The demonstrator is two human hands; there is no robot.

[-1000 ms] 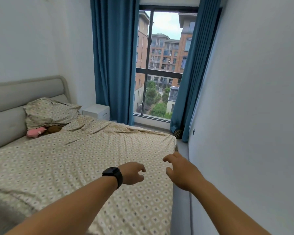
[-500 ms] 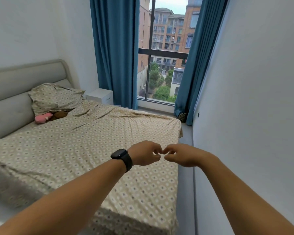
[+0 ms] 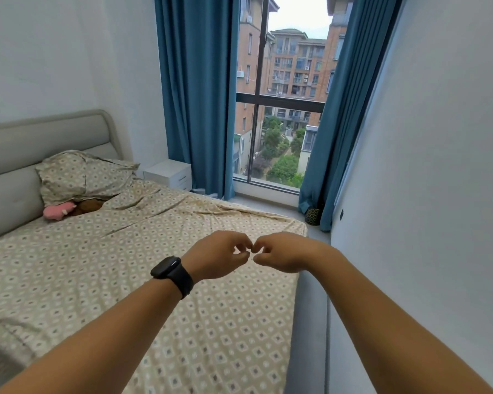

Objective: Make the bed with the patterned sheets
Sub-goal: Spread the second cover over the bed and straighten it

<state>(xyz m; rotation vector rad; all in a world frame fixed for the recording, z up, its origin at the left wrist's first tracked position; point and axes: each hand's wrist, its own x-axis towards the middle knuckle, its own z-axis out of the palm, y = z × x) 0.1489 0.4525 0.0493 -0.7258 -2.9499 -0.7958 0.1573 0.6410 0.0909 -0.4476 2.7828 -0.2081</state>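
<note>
A beige patterned sheet [image 3: 103, 268] lies spread over the bed, with a few creases near the head end. A pillow in the same pattern [image 3: 80, 177] leans against the grey padded headboard [image 3: 40, 137]. My left hand [image 3: 219, 257], with a black watch on its wrist, and my right hand [image 3: 279, 254] hover above the sheet near the bed's right edge. Both have curled fingers, fingertips meeting between them, and hold nothing.
A pink soft toy [image 3: 58, 211] and a brown one [image 3: 88, 206] lie under the pillow. A white nightstand [image 3: 168, 173] stands by the blue curtains [image 3: 197, 95] at the window. A narrow floor strip [image 3: 310, 322] runs between bed and right wall. A dark basket [image 3: 313, 215] sits in the corner.
My hands went from apart with spread fingers to curled and touching at the fingertips. The view tilted slightly; the hands have stayed together since half a second ago.
</note>
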